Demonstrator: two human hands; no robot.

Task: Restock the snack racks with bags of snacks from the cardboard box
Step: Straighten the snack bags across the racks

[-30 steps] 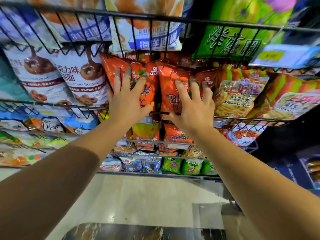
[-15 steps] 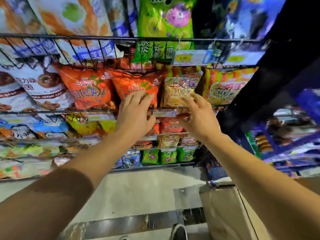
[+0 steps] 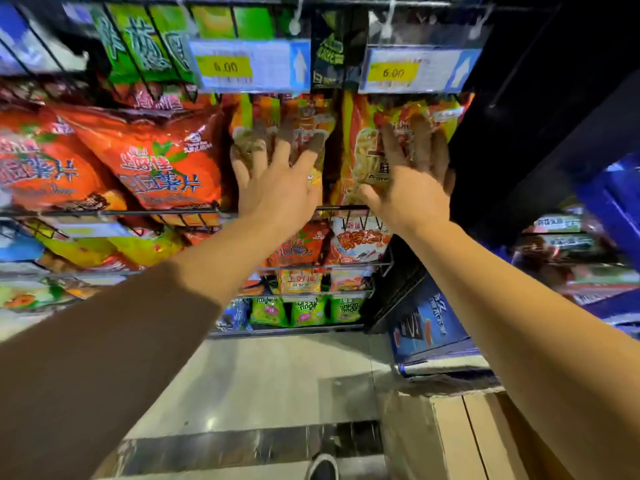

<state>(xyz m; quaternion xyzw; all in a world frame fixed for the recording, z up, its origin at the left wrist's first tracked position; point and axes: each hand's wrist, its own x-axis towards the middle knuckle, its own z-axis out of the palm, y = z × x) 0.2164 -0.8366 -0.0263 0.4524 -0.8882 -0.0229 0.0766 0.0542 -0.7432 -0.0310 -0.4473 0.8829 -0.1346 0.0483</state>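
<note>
Both my arms reach up to a wire snack rack (image 3: 138,212). My left hand (image 3: 277,178) lies flat with spread fingers against a striped orange-yellow prawn cracker bag (image 3: 294,116). My right hand (image 3: 408,181) presses flat on the neighbouring prawn cracker bag (image 3: 367,147) at the rack's right end. Neither hand grips anything. Orange potato chip bags (image 3: 156,168) fill the same shelf to the left. The cardboard box (image 3: 460,434) stands on the floor at lower right, partly hidden by my right forearm.
Two price tags (image 3: 249,65) marked 6.00 hang from the shelf above, with green bags (image 3: 145,46) behind them. Lower tiers hold small orange bags (image 3: 298,247) and green ring snacks (image 3: 308,311). A blue display (image 3: 429,327) stands right of the rack. My shoe (image 3: 322,467) shows on the tiled floor.
The view has swung right along the shelf. Both hands moved from the orange chip bags to the prawn cracker bags at the right end and now press flat on them.
</note>
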